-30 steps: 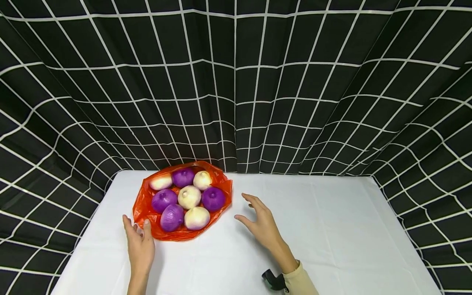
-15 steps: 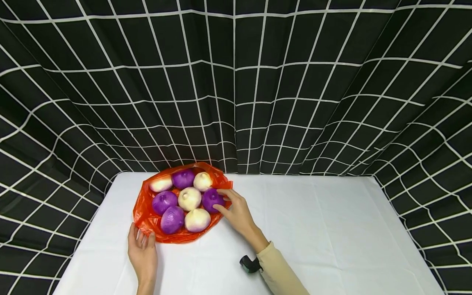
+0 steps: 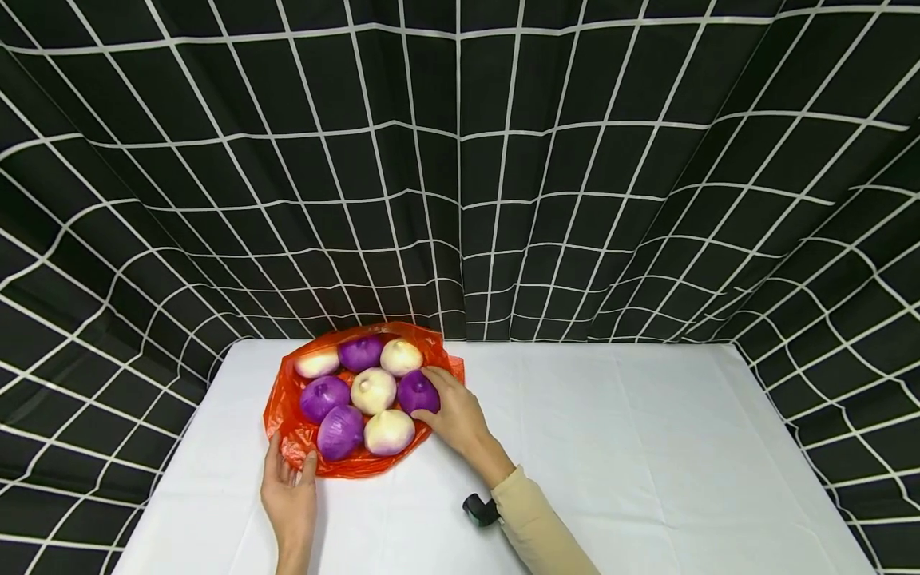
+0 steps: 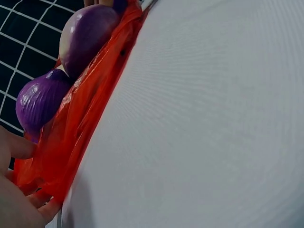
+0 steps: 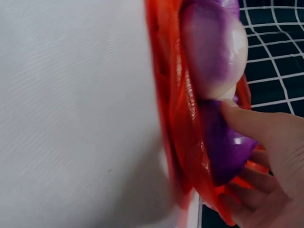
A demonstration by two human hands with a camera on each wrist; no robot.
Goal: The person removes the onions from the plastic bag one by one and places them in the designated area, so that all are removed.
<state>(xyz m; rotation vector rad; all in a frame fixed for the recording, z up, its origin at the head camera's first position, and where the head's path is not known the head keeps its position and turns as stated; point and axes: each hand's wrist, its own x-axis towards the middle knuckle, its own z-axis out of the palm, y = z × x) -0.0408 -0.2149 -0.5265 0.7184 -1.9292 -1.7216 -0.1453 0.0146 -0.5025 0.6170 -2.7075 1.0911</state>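
An orange-red plastic bag (image 3: 287, 399) lies open on the white table (image 3: 611, 447) at the back left, with several purple and white onions on it. My right hand (image 3: 434, 399) grips the purple onion (image 3: 413, 391) at the bag's right side; in the right wrist view my thumb (image 5: 247, 121) presses on that onion (image 5: 211, 137) and my fingers curl under it. My left hand (image 3: 291, 461) pinches the bag's near edge (image 4: 61, 156), thumb on top, beside another purple onion (image 4: 40, 97).
A black curtain with a white grid (image 3: 460, 160) hangs behind and around the table. A white onion (image 3: 389, 431) lies just left of my right thumb. A black wrist camera (image 3: 480, 509) sits on my beige sleeve (image 3: 535, 527). Bare tabletop spreads to the right.
My right hand moved left from the bare table onto the bag and closed round the purple onion. My left hand shifted slightly and took the bag's near edge.
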